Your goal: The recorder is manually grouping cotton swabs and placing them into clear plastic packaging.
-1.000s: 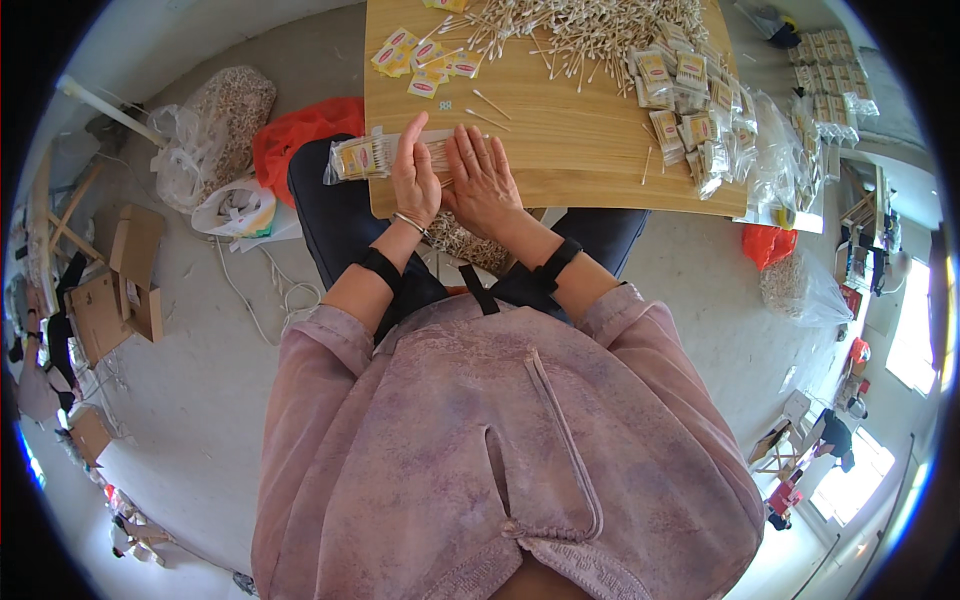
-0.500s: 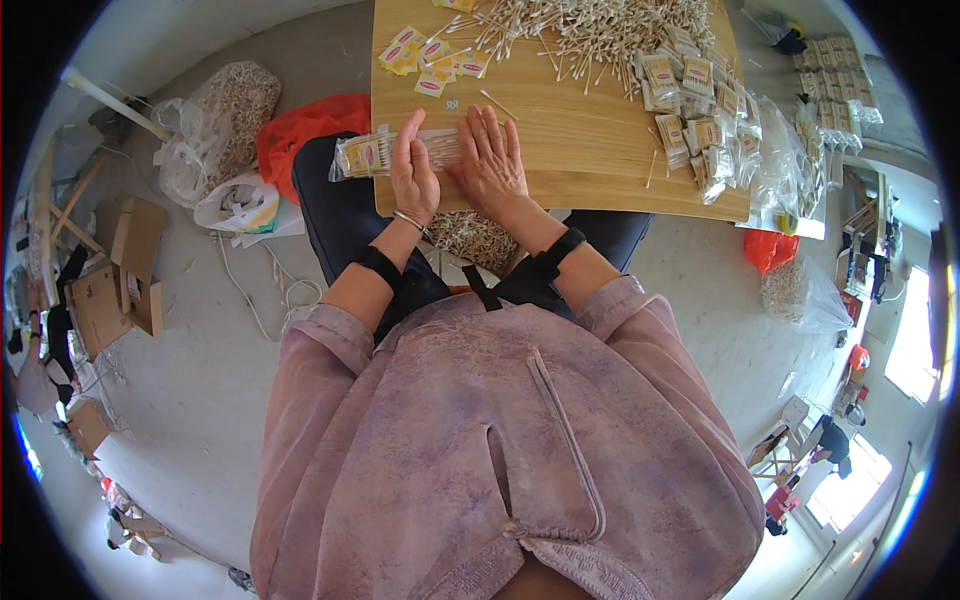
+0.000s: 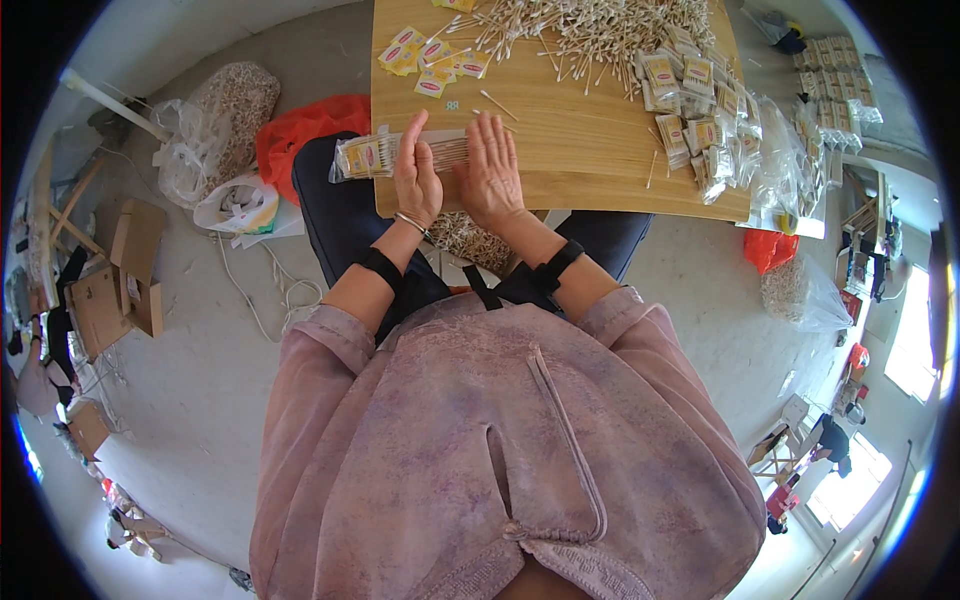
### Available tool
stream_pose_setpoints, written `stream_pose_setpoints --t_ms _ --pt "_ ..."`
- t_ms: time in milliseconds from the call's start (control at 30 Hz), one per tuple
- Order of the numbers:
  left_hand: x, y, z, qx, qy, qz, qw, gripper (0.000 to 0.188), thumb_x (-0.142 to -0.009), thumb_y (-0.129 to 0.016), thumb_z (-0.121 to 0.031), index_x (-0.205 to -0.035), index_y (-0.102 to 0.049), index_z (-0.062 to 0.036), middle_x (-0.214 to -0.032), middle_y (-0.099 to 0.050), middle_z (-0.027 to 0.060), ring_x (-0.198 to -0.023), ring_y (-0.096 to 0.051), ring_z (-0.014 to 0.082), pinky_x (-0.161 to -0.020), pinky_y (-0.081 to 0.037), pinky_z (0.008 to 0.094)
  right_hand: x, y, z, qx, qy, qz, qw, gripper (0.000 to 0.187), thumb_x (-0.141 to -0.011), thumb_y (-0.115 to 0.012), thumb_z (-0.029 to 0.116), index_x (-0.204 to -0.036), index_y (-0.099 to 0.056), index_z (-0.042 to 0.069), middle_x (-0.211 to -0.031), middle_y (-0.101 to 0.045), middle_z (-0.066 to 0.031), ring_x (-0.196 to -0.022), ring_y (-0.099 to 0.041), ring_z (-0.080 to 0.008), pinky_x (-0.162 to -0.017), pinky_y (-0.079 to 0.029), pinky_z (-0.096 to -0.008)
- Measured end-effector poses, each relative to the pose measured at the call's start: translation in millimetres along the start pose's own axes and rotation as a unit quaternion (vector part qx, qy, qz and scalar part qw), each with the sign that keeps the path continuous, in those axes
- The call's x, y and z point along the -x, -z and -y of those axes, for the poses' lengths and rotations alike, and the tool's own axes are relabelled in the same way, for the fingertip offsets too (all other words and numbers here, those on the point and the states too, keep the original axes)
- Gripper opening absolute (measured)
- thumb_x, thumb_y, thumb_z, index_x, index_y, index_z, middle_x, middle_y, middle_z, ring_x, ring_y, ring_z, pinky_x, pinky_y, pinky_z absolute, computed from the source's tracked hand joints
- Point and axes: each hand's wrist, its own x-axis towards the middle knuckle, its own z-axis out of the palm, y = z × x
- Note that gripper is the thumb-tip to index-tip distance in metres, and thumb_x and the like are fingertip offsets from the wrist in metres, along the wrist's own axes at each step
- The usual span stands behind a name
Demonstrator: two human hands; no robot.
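A row of cotton swabs [image 3: 451,151] lies side by side near the table's front left edge, between my two hands. My left hand [image 3: 416,180] stands on its edge across the row, fingers stretched out. On the row's other side my right hand [image 3: 490,175] is laid down, its fingers straight and together at the swabs' ends. Left of my left hand, a clear plastic bag [image 3: 345,160] with a yellow card [image 3: 362,157] sticks out past the table edge. Swabs reach toward this bag; my left hand hides whether they enter it. A loose swab [image 3: 497,104] rests beyond my right fingertips.
The wooden table [image 3: 590,160] bears a big heap of loose swabs [image 3: 590,35] at the back, yellow cards [image 3: 432,60] at back left and filled packets [image 3: 700,120] at right. A red bag [image 3: 305,130] and a sack of swabs [image 3: 235,110] stand on the left floor.
My right hand has drawn slightly toward me, its fingers now closer together. More brown swab sticks show between my hands. My left hand is almost where it was.
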Motion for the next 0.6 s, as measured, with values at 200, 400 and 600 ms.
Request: stream_pose_setpoints --t_ms 200,400,600 --pt "-2.0 -0.7 -3.8 -0.038 -0.005 0.017 0.999 0.041 -0.100 -0.033 -0.026 -0.131 -0.044 -0.0006 -0.133 -0.047 0.0181 -0.127 -0.042 0.0292 -0.106 -0.031 0.0355 5.2 3.2 -3.0 -0.015 0.014 0.047 0.999 0.066 -0.089 -0.049 0.027 -0.139 -0.023 -0.008 -0.147 -0.017 -0.0272 -0.139 -0.012 -0.0388 -0.114 -0.011 -0.0460" --pt "-1.4 -1.5 -3.4 -0.024 -0.006 0.023 0.999 0.044 -0.101 -0.033 -0.031 -0.130 -0.046 -0.0008 -0.134 -0.047 0.0152 -0.126 -0.042 0.0237 -0.105 -0.030 0.0332 7.4 -7.2 14.3 0.078 0.035 0.066 0.994 0.070 -0.089 -0.046 0.034 -0.140 -0.021 -0.008 -0.148 -0.016 -0.0262 -0.140 -0.010 -0.0382 -0.114 -0.009 -0.0456" --pt "1.6 4.1 -3.6 0.101 0.037 -0.006 0.994 0.049 -0.101 -0.033 -0.035 -0.130 -0.044 0.0027 -0.133 -0.047 0.0164 -0.126 -0.042 0.0250 -0.106 -0.030 0.0341 8.2 3.5 5.9 0.046 0.052 0.051 0.996 0.074 -0.087 -0.052 0.037 -0.140 -0.022 -0.007 -0.148 -0.018 -0.0238 -0.140 -0.012 -0.0363 -0.114 -0.009 -0.0455"
